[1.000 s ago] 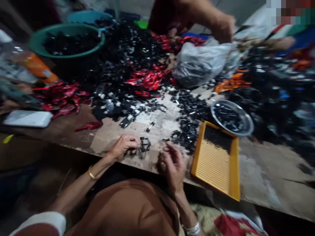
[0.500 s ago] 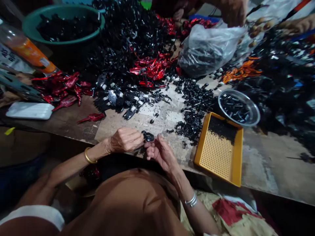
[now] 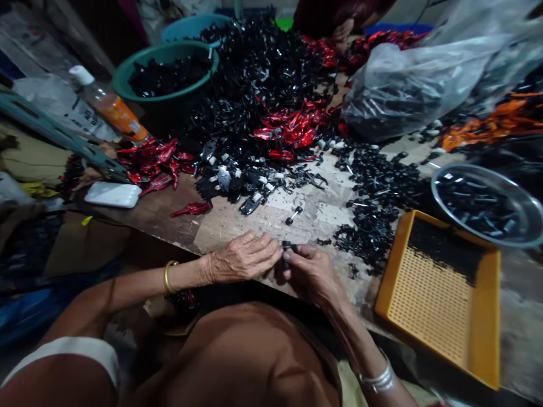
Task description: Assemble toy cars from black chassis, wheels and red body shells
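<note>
A small black plastic part [image 3: 289, 246] sits between my two hands, just above the table's near edge. My right hand [image 3: 316, 274] is closed, thumb and fingers pinching the part from the right. My left hand [image 3: 248, 257], its fingers bent together, grips the part's left side; its fingertips are partly hidden. Much of the part is covered, so its exact kind does not show. Just beyond my hands lies a small black axle piece with a pale rod [image 3: 293, 216]. Behind it are black parts with white wheels [image 3: 258, 189] and a heap of small black pieces [image 3: 369, 226].
A yellow perforated tray [image 3: 441, 316] and a clear round bowl [image 3: 526, 217] stand at the right. Red plastic pieces [image 3: 292, 124], a filled plastic bag [image 3: 394, 96] and a green tub [image 3: 123, 79] lie further back. An orange-labelled bottle [image 3: 114, 110] leans at left. Another person's hand [image 3: 343, 29] shows at the far side.
The view has swung left, so things appear further right. My right hand has gone from loosely opened fingers to a pinch on the black part. The other person's hands above the bag have left view.
</note>
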Available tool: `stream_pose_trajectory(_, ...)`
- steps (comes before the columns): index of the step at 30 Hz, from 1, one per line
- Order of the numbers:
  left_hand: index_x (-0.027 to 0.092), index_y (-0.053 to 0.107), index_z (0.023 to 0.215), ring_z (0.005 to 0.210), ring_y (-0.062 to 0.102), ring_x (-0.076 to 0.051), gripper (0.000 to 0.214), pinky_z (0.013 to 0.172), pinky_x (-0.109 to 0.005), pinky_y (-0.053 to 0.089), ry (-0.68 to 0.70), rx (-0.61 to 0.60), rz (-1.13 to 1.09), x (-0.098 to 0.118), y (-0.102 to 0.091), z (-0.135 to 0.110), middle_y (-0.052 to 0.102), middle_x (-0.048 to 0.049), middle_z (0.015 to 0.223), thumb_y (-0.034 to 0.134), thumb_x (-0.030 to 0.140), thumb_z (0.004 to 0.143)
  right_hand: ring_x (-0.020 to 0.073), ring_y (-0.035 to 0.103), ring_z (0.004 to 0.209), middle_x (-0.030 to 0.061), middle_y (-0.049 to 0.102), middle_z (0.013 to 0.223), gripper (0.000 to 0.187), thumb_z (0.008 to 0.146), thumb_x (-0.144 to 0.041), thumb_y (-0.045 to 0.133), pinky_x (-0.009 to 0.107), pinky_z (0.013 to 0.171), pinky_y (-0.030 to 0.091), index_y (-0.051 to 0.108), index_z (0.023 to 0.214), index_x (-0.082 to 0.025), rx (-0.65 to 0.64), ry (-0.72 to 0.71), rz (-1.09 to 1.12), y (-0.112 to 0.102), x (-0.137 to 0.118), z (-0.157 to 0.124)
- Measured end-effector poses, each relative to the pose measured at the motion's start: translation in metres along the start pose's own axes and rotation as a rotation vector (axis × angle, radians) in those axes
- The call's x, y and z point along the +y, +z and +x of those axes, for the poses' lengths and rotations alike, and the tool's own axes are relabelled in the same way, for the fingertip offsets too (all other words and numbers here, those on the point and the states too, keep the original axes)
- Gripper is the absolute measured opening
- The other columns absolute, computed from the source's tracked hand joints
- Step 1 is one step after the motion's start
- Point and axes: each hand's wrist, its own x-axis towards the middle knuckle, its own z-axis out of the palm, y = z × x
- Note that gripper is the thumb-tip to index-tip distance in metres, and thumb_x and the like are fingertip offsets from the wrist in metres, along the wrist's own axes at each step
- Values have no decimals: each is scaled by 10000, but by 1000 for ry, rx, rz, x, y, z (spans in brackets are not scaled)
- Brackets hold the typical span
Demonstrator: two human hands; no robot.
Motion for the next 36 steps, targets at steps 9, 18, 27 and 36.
stream_pose_trajectory(9, 164, 638, 999, 907, 615, -222, 170, 785, -340, 478, -615, 166, 83, -9, 2, -48, 688, -114, 970, 532, 240, 889, 75, 509, 414, -43, 564, 555, 411, 489, -391, 853, 172, 371, 404, 572, 677, -156, 196, -169, -26, -16, 9, -7)
stream_pose_trajectory(18, 140, 600, 1147, 955, 579, -252, 356, 794, -348, 455, -869, -31, 82, -36, 36, 10, 652, -128, 1031, 423, 361, 931, 72, 516, 429, -54, 556, 598, 378, 533, -401, 827, 180, 398, 415, 579, 689, -163, 255, -303, 67, -21, 18, -1)
stream_pose_trajectory(27, 180, 575, 1169, 1016, 550, -241, 407, 847, -349, 458, -901, -47, -83, -29, 51, 13, 609, -104, 1056, 411, 458, 923, 81, 517, 503, -50, 558, 655, 396, 505, -426, 841, 202, 435, 481, 604, 696, -173, 285, -326, 59, -25, 18, -2)
stream_pose_trajectory(36, 170, 564, 1208, 1055, 553, -234, 448, 918, -367, 441, -898, 146, -86, -27, 28, -16, 607, -119, 1119, 479, 477, 893, 81, 518, 508, -39, 572, 653, 373, 539, -421, 838, 205, 461, 507, 599, 704, -188, 285, -320, 18, -24, 16, -5)
